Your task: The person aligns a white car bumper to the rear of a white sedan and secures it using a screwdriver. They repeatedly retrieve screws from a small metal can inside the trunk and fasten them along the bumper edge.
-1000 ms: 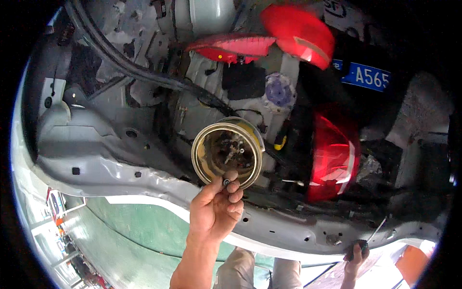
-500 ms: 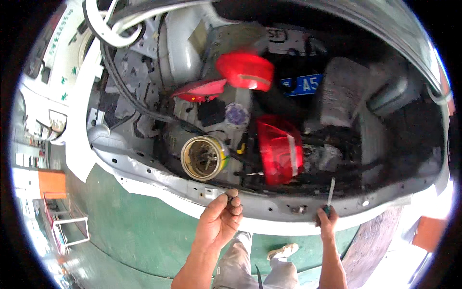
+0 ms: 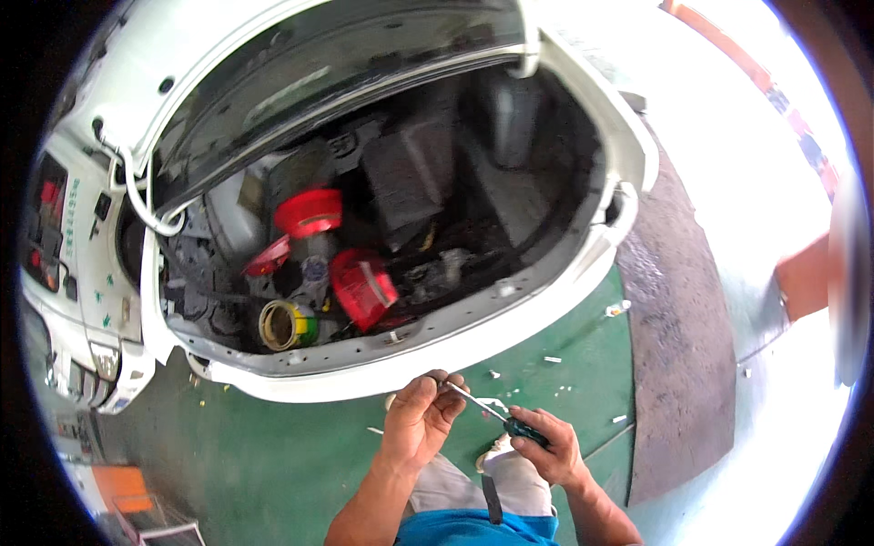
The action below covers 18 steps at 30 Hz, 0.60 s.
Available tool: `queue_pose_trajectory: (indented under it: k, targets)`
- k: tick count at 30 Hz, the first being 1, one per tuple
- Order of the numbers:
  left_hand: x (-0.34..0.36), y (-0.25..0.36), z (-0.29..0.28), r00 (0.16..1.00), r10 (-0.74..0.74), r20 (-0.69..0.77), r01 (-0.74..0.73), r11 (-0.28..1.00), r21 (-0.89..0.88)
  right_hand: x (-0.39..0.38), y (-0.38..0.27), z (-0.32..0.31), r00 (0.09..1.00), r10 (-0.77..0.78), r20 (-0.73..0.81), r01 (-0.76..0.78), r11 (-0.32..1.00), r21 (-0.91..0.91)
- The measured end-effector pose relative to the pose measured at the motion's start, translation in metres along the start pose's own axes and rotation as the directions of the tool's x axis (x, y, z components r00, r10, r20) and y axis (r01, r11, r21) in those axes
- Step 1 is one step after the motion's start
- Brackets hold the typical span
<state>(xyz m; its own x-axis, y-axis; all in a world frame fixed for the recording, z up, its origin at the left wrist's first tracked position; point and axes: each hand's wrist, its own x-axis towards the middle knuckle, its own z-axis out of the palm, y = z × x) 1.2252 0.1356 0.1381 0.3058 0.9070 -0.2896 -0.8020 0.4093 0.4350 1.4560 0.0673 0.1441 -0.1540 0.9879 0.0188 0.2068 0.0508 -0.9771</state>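
In my right hand (image 3: 552, 448) is a screwdriver (image 3: 482, 406) with a dark green handle and a thin metal shaft. The shaft points up and left, and its tip meets the fingertips of my left hand (image 3: 421, 417). Those fingers are closed in a pinch; whatever small thing they hold is too hidden to name. Both hands are over the green floor, just outside the open trunk (image 3: 437, 337) of a white car. Inside the trunk lie red tail lights (image 3: 362, 289) and an open round can (image 3: 278, 326) with a yellow and green side.
A raised trunk lid (image 3: 355, 45) stands over the far side. To the right, a dark mat (image 3: 678, 364) covers part of the green floor (image 3: 300, 446), where small white scraps lie about. Another white vehicle (image 3: 91, 264) is at the left, and an orange box (image 3: 806, 278) at the far right.
My right hand has brought the screwdriver from the trunk edge across to my left hand, its tip now at the left fingers. The view has shifted back and turned right.
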Motion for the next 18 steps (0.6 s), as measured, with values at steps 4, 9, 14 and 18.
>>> queue_pose_trajectory:
  k: [4, 9, 14, 18]
  targets:
    - [-0.013, -0.059, 0.058, 0.994, -0.079, 0.08, 0.075, 0.996, 0.053, -0.054, -0.016, -0.062, 0.998, -0.001, -0.063, 0.002, 1.0, 0.014]
    - [-0.014, -0.098, 0.105, 0.982, -0.132, 0.136, 0.12, 0.988, 0.096, -0.091, -0.02, -0.105, 0.988, 0.009, -0.157, -0.001, 0.999, 0.05]
    - [0.005, -0.119, 0.122, 0.98, -0.159, 0.123, 0.142, 0.98, 0.137, -0.09, -0.011, -0.133, 0.979, 0.014, -0.202, 0.005, 0.996, 0.091]
    - [0.043, -0.13, 0.133, 0.974, -0.157, 0.164, 0.124, 0.973, 0.196, -0.073, -0.01, -0.158, 0.971, 0.056, -0.232, -0.044, 0.998, 0.055]
